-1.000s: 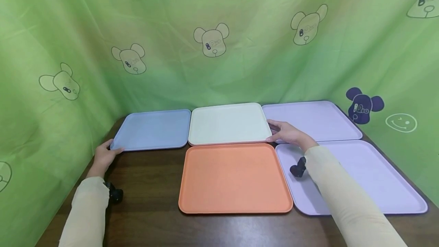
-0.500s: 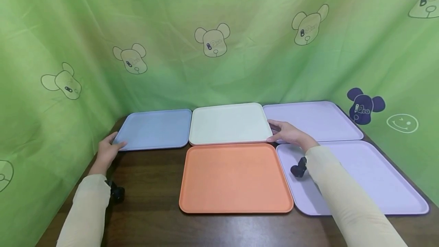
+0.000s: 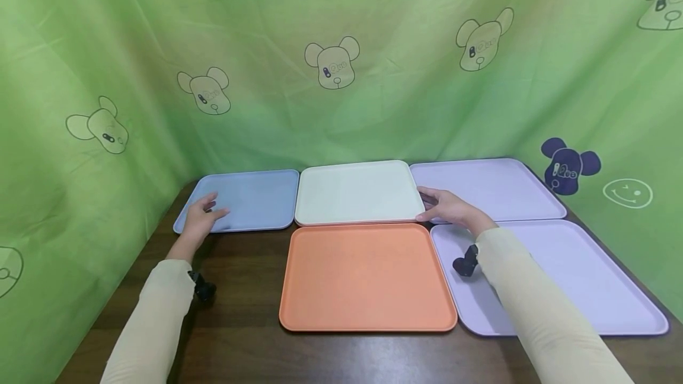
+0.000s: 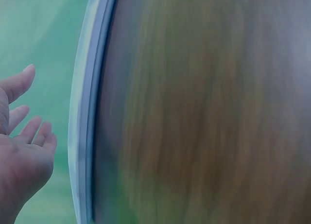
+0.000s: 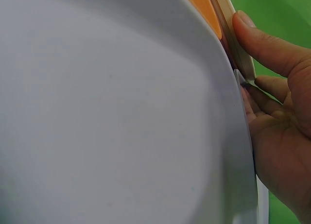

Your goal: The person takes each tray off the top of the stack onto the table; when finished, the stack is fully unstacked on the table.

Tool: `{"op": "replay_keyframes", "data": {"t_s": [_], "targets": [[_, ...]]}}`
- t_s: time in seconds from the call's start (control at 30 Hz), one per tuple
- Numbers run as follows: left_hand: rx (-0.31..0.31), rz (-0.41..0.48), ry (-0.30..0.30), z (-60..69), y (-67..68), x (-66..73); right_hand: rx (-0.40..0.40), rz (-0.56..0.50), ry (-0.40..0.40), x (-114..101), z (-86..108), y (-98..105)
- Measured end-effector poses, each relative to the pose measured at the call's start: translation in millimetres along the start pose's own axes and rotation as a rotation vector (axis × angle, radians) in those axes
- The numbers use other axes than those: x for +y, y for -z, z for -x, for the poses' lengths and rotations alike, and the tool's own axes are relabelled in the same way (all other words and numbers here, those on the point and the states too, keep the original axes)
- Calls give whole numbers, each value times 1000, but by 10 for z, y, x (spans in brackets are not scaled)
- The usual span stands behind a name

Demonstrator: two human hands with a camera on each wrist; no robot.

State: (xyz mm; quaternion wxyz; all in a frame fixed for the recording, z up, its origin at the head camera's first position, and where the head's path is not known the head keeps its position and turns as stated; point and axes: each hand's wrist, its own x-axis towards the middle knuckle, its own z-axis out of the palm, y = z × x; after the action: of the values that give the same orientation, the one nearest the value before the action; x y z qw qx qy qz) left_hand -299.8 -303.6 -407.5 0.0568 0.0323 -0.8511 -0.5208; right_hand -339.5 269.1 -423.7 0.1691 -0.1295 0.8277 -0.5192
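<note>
My left hand point(image 3: 200, 218) is over the left part of the blue tray point(image 3: 256, 200), thumb and fingers apart and holding nothing. In the left wrist view the same hand point(image 4: 29, 156) shows with loosely spread fingers beside the tray's rim point(image 4: 90, 107). At the back middle lies a white tray point(image 3: 357, 192), with an orange-red edge showing under its front. My right hand point(image 3: 450, 206) grips the white tray's front right corner. The right wrist view shows its thumb point(image 5: 267, 44) on the tray's edge, with the fingers bent at the corner.
An orange tray point(image 3: 368, 277) lies in front of the white one. Two lilac trays, the back one point(image 3: 485, 188) and the front one point(image 3: 565, 277), lie at the right, partly under my right arm. A green printed curtain point(image 3: 267, 123) hangs behind the brown table point(image 3: 240, 325).
My left hand has left the blue tray's front left corner and moved right and farther back over the tray. The right hand stays at the white tray's corner.
</note>
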Motion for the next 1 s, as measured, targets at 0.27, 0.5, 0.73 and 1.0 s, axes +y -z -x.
{"op": "replay_keyframes", "data": {"t_s": [0.27,0.5,0.73,1.0], "targets": [[-77,68,-32,-77,-429,230,2,3,15,24,-3,7],[-153,107,-59,-131,-821,411,-6,-14,27,7,7,2],[-208,80,-65,-191,-1124,495,-12,-30,31,-10,30,-22],[-258,38,-70,-176,-1294,590,-7,-33,34,20,2,-20]]}}
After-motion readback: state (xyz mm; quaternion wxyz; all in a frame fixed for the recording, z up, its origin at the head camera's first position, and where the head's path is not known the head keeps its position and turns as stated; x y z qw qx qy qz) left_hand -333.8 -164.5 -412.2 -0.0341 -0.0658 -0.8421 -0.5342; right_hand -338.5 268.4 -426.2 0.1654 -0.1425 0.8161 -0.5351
